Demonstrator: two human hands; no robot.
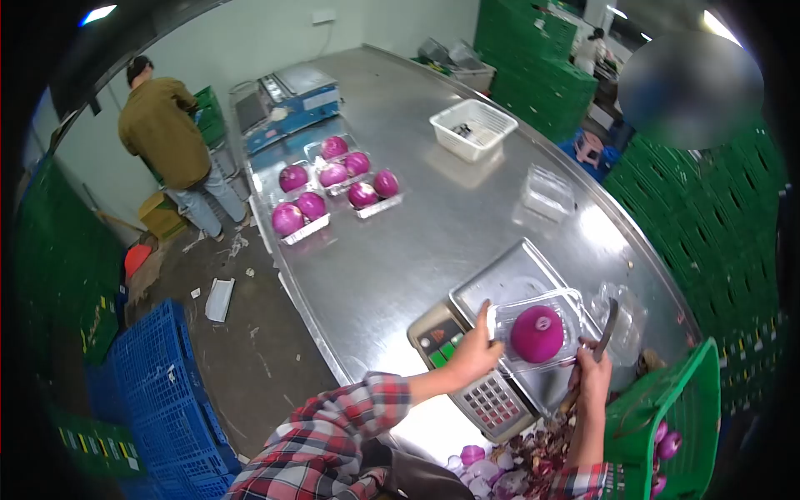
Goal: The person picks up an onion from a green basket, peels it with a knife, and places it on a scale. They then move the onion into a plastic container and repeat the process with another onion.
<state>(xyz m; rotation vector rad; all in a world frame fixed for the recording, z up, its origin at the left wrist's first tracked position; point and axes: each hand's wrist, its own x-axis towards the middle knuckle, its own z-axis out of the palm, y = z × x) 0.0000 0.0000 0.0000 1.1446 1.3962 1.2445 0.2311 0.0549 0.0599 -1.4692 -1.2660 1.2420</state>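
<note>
- The purple onion [537, 334] was round, smooth and glossy, with a pale ring at its stem end; it sat in a clear plastic tray [502, 320] above the scale [480, 293].
- The left hand [477, 353] was partly closed, its thumb and fingers pinching the tray's near rim.
- The right hand [591, 372] was curled round one curved knife [609, 330] — blade up — with its fingertips at the tray's other side.
- Eight more onions [332, 174] showed farther up the shiny metal table [400, 142], in shallow clear trays with thin, ribbed walls; overlap hid the exact tray count.
- One white plastic basket [473, 142], rectangular with slatted sides, stood beyond the clear containers [548, 193], nested and hard to count.
- Papery brown and purple skins [533, 454] lay loose below the scale — beside a green, hard-walled crate [700, 400] with at least three onions visible.
- One blue machine [293, 104], boxy and flat-topped, stood near a person [169, 133] in an olive jacket.
</note>
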